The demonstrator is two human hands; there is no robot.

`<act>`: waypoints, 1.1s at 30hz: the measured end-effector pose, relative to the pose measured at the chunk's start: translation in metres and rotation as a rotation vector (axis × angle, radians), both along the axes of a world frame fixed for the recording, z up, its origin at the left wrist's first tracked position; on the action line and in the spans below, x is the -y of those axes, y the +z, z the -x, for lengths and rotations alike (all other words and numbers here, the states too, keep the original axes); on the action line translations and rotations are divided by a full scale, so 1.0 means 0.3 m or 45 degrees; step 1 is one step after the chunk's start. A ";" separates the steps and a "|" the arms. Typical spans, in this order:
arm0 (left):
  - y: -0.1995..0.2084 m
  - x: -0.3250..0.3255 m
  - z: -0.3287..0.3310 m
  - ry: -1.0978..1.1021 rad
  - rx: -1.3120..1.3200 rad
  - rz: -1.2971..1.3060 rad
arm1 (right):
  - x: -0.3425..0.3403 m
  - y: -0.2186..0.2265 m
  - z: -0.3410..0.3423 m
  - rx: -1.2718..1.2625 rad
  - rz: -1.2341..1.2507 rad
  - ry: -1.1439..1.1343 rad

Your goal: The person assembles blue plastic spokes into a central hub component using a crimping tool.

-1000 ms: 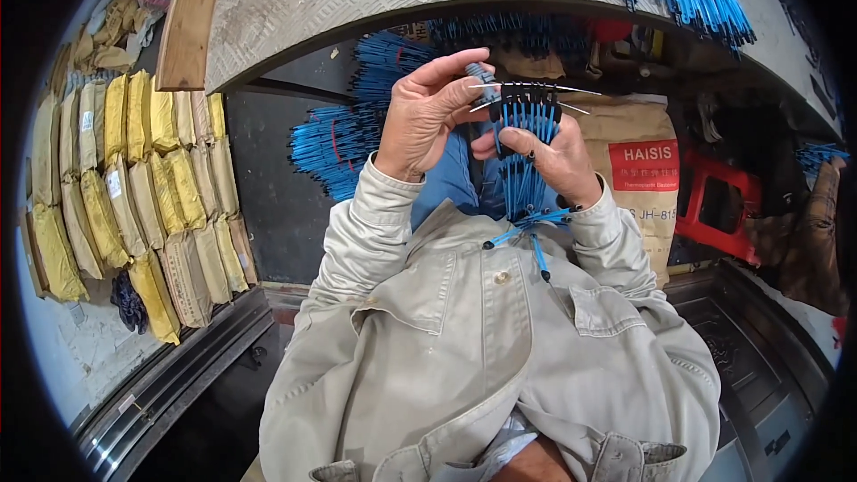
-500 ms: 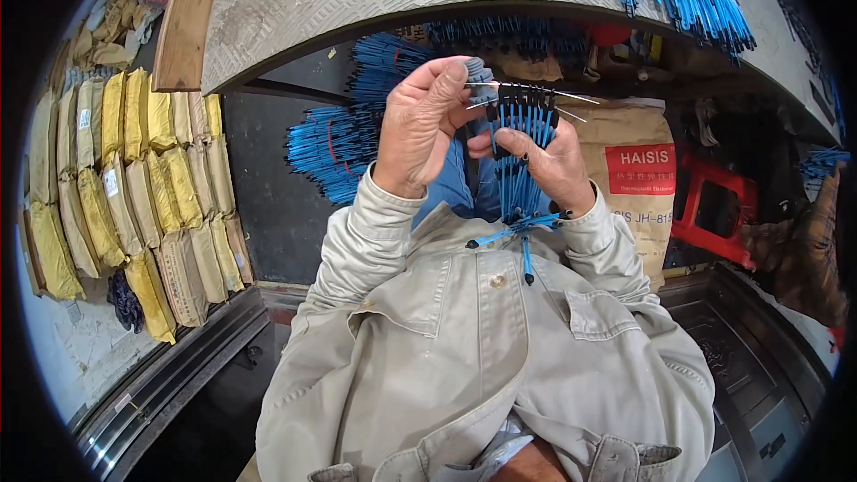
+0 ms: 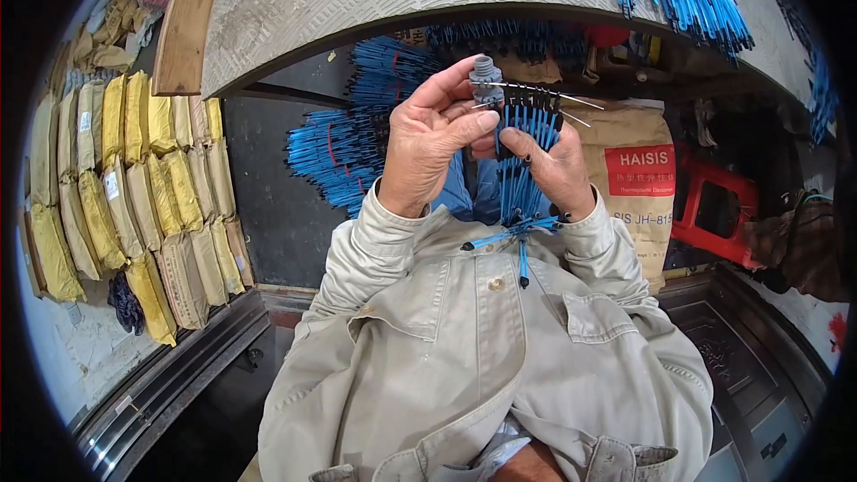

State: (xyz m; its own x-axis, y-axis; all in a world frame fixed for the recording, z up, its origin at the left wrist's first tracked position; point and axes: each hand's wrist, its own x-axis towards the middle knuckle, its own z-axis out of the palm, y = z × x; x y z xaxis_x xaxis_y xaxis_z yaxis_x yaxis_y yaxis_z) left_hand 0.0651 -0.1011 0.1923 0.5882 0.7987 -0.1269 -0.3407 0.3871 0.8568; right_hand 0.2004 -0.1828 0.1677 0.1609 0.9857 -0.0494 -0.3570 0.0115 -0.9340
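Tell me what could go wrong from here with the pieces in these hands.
The left hand holds the grey ribbed piece near its fingertips, so it might slip. Thin metal rods jut out to the right beyond the blue sticks and could prick the right hand if it shifts upward. Some sticks splay out low, close to the jacket, so one may snag on the cloth.
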 end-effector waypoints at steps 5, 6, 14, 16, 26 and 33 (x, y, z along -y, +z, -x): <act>0.001 0.004 -0.013 0.060 -0.086 -0.177 | 0.002 0.005 0.004 0.057 -0.019 -0.037; 0.002 0.007 -0.017 0.061 -0.086 -0.179 | 0.002 0.005 0.003 0.057 -0.021 -0.037; 0.016 0.008 -0.020 0.080 -0.222 -0.455 | 0.009 0.003 -0.003 0.018 0.003 -0.008; 0.017 0.010 -0.020 0.064 -0.218 -0.382 | 0.010 0.001 -0.002 0.025 -0.005 -0.009; 0.022 0.028 -0.021 0.075 -0.188 -0.463 | 0.009 0.009 0.006 0.037 -0.016 -0.065; 0.025 0.024 -0.009 0.037 -0.357 -0.649 | 0.010 0.021 -0.004 0.156 0.038 -0.007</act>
